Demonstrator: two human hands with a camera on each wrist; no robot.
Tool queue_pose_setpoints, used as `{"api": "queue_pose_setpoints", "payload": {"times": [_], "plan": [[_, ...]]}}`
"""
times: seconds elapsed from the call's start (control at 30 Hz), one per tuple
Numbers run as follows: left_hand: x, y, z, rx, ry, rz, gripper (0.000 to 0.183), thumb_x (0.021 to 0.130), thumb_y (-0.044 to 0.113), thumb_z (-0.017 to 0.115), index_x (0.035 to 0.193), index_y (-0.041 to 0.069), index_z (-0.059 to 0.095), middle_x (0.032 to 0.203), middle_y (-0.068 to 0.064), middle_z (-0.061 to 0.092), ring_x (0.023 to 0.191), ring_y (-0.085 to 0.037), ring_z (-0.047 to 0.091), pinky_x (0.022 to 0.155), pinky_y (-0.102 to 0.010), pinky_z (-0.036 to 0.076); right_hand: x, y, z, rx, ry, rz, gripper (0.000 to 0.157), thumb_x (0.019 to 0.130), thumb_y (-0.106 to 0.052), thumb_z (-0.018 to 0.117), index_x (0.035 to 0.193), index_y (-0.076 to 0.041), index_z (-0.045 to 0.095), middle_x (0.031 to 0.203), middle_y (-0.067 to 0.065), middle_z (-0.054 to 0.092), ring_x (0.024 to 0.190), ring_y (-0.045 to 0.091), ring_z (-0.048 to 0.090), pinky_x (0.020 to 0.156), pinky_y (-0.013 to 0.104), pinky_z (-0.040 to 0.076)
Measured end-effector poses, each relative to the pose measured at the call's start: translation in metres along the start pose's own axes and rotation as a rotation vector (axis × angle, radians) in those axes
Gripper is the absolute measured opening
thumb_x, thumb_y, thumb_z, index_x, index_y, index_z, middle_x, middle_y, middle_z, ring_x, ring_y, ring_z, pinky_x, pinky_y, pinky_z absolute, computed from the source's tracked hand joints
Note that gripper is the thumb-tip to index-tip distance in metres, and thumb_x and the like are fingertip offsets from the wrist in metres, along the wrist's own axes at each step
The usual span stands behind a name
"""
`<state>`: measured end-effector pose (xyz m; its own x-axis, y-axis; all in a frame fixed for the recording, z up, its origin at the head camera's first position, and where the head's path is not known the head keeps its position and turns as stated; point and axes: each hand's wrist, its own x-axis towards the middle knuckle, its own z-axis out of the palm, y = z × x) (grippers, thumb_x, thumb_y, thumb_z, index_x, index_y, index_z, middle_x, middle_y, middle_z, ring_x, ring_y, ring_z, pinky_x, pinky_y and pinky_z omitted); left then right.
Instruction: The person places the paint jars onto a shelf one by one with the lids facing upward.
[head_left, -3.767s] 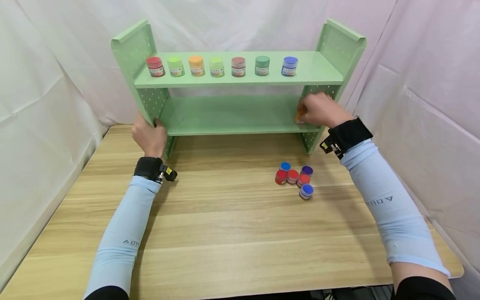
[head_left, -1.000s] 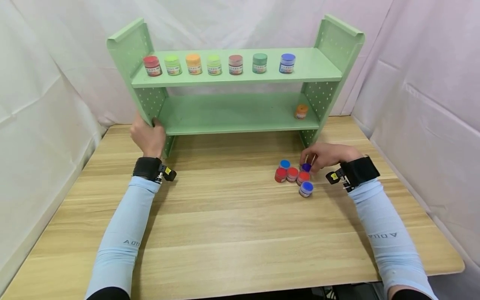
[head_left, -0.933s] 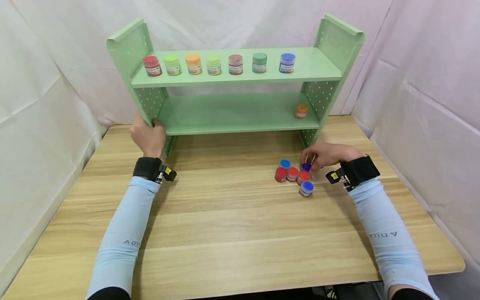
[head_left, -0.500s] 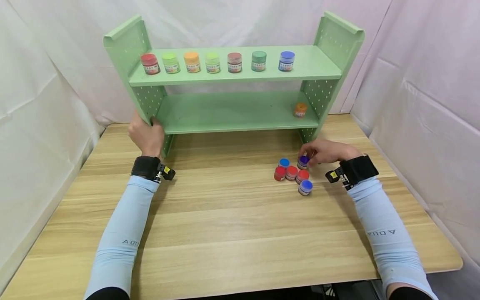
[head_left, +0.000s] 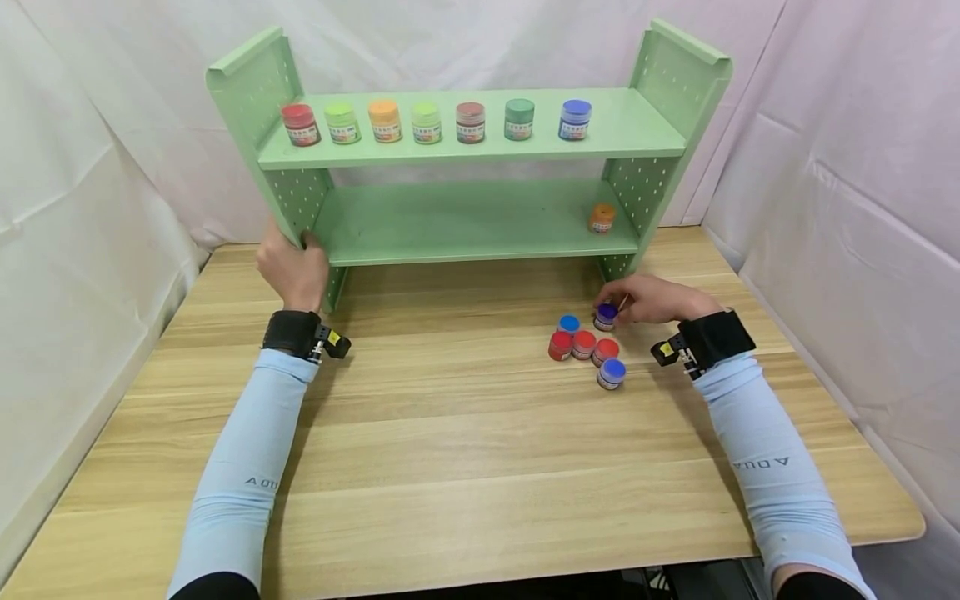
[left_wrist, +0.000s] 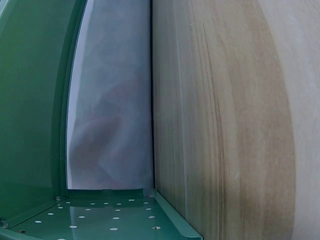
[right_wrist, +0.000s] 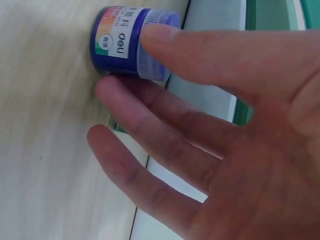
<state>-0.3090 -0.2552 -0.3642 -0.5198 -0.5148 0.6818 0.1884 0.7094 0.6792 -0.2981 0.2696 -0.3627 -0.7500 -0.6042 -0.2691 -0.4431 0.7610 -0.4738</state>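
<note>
With thumb and fingers, my right hand (head_left: 652, 300) pinches a small dark blue-purple paint jar (head_left: 606, 317) just behind the group of jars on the table. In the right wrist view the thumb lies on the clear lid rim of this labelled jar (right_wrist: 117, 40), and two other fingers stretch free of it. At the left, my left hand (head_left: 294, 268) grips the lower side panel of the green shelf rack (head_left: 465, 221); its fingers are partly hidden behind the panel. The left wrist view shows the rack's perforated panel (left_wrist: 100, 215) but not the hand.
Several paint jars stand in a row on the upper shelf (head_left: 337, 154), from red to blue. An orange jar (head_left: 602, 218) stands at the lower shelf's right end. Red jars (head_left: 583, 344), a blue jar (head_left: 569, 324) and a violet-blue jar (head_left: 611, 374) sit on the wooden table (head_left: 465, 467).
My right hand has left the orange jar on the lower shelf, come down to the table, taken hold of the blue-purple jar and shifted it slightly toward the rack. The left hand keeps its grip.
</note>
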Motion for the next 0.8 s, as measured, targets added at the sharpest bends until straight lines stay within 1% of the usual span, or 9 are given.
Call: {"api": "queue_pose_setpoints", "payload": {"times": [0.1, 0.23, 0.3, 0.5, 0.63, 0.8], "plan": [[0.0001, 0.0001, 0.0, 0.0, -0.001, 0.003, 0.038, 0.079, -0.002, 0.052, 0.112, 0.008, 0.067, 0.115, -0.008, 0.071, 0.11, -0.02, 0.066, 0.098, -0.034, 0.049, 0.0003, 0.0004, 0.0009, -0.001, 0.016, -0.009, 0.041, 0.084, -0.002, 0.067, 0.124, -0.007, 0.06, 0.111, 0.012, 0.065, 0.103, 0.027, 0.059, 0.087, 0.042, 0.05], [0.0, 0.0001, -0.0002, -0.002, 0.002, 0.008, 0.039, 0.078, -0.002, 0.052, 0.112, 0.008, 0.067, 0.114, -0.009, 0.071, 0.11, -0.022, 0.066, 0.097, -0.036, 0.049, 0.0007, 0.0011, 0.0035, 0.01, 0.038, 0.016, 0.05, 0.083, -0.007, 0.07, 0.13, -0.005, 0.053, 0.114, 0.016, 0.063, 0.106, 0.03, 0.059, 0.09, 0.046, 0.049], [0.0002, 0.0, 0.0001, -0.002, 0.003, 0.01, 0.038, 0.078, -0.002, 0.052, 0.112, 0.008, 0.067, 0.114, -0.009, 0.071, 0.11, -0.022, 0.066, 0.097, -0.036, 0.049, 0.0009, 0.0014, 0.0047, 0.01, 0.048, 0.029, 0.052, 0.083, -0.011, 0.072, 0.131, -0.005, 0.052, 0.113, 0.016, 0.063, 0.105, 0.03, 0.059, 0.09, 0.046, 0.049], [0.0, -0.001, 0.0006, -0.008, 0.001, 0.002, 0.039, 0.079, -0.002, 0.053, 0.114, 0.01, 0.067, 0.115, -0.009, 0.071, 0.111, -0.02, 0.066, 0.098, -0.034, 0.048, 0.0028, 0.0002, 0.0067, 0.002, 0.058, 0.031, 0.045, 0.084, -0.015, 0.072, 0.125, -0.005, 0.057, 0.113, 0.016, 0.064, 0.104, 0.029, 0.059, 0.088, 0.045, 0.05], [0.0, -0.0012, 0.0004, -0.006, 0.003, 0.007, 0.039, 0.079, -0.002, 0.053, 0.113, 0.01, 0.067, 0.114, -0.009, 0.071, 0.109, -0.021, 0.066, 0.097, -0.035, 0.049, 0.0036, 0.0011, 0.0078, 0.0, 0.062, 0.018, 0.04, 0.083, -0.011, 0.072, 0.12, -0.005, 0.06, 0.112, 0.014, 0.065, 0.101, 0.028, 0.06, 0.087, 0.044, 0.05], [0.0002, -0.0018, 0.0, -0.006, 0.005, 0.013, 0.039, 0.079, -0.002, 0.053, 0.113, 0.009, 0.067, 0.114, -0.009, 0.071, 0.11, -0.021, 0.066, 0.097, -0.035, 0.049, 0.0051, 0.0016, 0.0079, -0.038, 0.08, 0.011, 0.034, 0.081, -0.01, 0.072, 0.114, -0.008, 0.064, 0.105, 0.01, 0.067, 0.094, 0.023, 0.06, 0.083, 0.04, 0.05]]}}
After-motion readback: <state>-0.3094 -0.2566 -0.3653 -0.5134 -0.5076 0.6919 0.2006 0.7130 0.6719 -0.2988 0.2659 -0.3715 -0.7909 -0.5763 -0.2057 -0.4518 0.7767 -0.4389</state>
